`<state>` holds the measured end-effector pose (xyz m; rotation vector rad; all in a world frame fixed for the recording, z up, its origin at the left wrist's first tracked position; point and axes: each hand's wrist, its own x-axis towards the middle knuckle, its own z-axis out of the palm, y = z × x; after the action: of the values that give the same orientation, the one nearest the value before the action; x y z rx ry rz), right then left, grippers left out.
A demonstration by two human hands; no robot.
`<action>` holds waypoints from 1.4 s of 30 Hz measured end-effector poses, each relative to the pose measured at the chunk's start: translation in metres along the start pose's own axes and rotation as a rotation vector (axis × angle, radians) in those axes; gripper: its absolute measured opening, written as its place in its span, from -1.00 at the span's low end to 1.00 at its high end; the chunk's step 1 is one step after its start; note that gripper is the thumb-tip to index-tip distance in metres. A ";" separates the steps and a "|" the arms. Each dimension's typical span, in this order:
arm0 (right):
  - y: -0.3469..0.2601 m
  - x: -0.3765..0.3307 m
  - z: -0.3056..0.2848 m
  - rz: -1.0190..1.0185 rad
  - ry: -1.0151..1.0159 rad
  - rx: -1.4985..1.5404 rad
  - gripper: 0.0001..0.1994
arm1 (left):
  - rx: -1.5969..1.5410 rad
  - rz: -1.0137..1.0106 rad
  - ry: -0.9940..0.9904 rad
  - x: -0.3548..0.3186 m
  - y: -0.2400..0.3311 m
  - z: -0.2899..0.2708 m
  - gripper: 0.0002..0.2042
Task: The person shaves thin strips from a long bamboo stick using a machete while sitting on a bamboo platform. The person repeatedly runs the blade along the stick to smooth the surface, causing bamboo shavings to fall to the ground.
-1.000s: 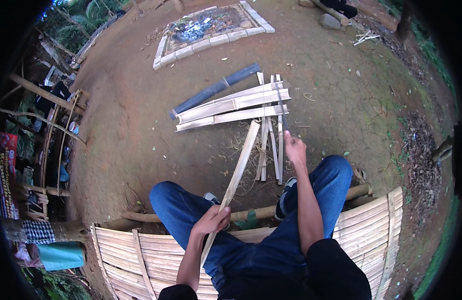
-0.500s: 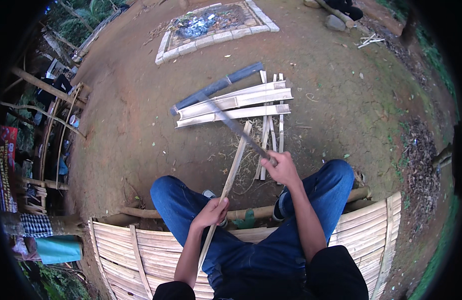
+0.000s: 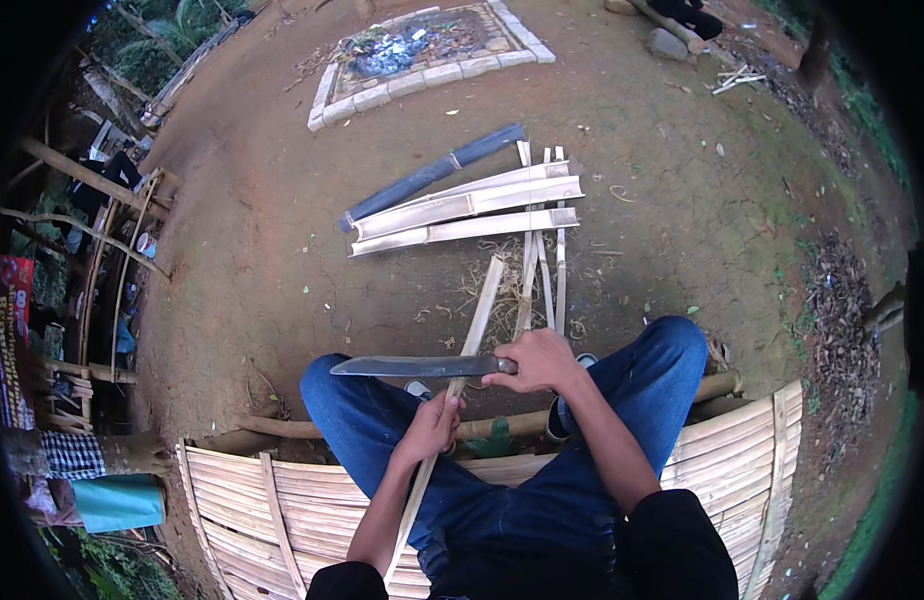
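My left hand (image 3: 432, 428) is closed round a long split bamboo strip (image 3: 485, 303) that slants from beside my left thigh up and away over the ground. In my right hand (image 3: 538, 362) is the handle of a machete (image 3: 407, 367). Its long blade points left and lies across the strip, a little beyond my left hand. Whether the edge bites into the strip I cannot tell. Past the strip's far end lie split bamboo halves (image 3: 472, 204) and a dark bamboo piece (image 3: 432, 175). Narrow bamboo strips (image 3: 560, 255) lie partly beneath the halves, near pale curled shavings (image 3: 502, 270).
I sit on a slatted bamboo bench (image 3: 712, 455) with a bamboo pole (image 3: 282, 426) along its front. Farther off, a stone-edged fire pit (image 3: 462, 70) holds ash. A pole railing (image 3: 97, 180) stands at the left, and a rock (image 3: 669, 43) lies at the far right.
The machete has come down and toward me, from pointing up and away to lying level across the strip. My right hand moved nearer and left. The strip shifted slightly toward me.
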<state>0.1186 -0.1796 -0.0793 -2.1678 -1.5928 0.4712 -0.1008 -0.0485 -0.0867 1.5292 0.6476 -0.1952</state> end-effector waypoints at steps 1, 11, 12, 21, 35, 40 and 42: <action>0.004 0.000 -0.007 0.012 -0.021 -0.003 -0.42 | 0.057 0.048 0.019 -0.001 -0.003 0.001 -0.70; 0.022 0.008 -0.015 0.112 0.244 -0.265 -0.43 | 0.174 0.239 0.169 0.022 0.001 -0.005 -0.71; 0.015 0.006 -0.011 0.100 0.250 -0.234 -0.41 | 0.082 0.194 0.150 0.017 0.003 -0.006 -0.71; 0.023 0.015 -0.027 0.233 0.137 -0.236 -0.36 | 0.106 0.228 0.146 -0.004 -0.004 -0.006 -0.71; 0.052 0.038 -0.068 0.643 0.107 -0.136 -0.30 | 0.102 0.201 0.092 -0.008 0.003 -0.003 -0.70; 0.100 0.044 -0.080 0.899 0.328 0.149 -0.27 | -0.041 0.284 0.075 -0.023 0.027 -0.009 -0.71; 0.098 0.044 -0.066 0.841 0.409 0.227 -0.27 | -0.102 0.240 0.122 -0.019 0.023 -0.020 -0.70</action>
<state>0.2444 -0.1715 -0.0736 -2.4590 -0.3519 0.3748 -0.1100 -0.0325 -0.0559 1.5135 0.5555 0.1123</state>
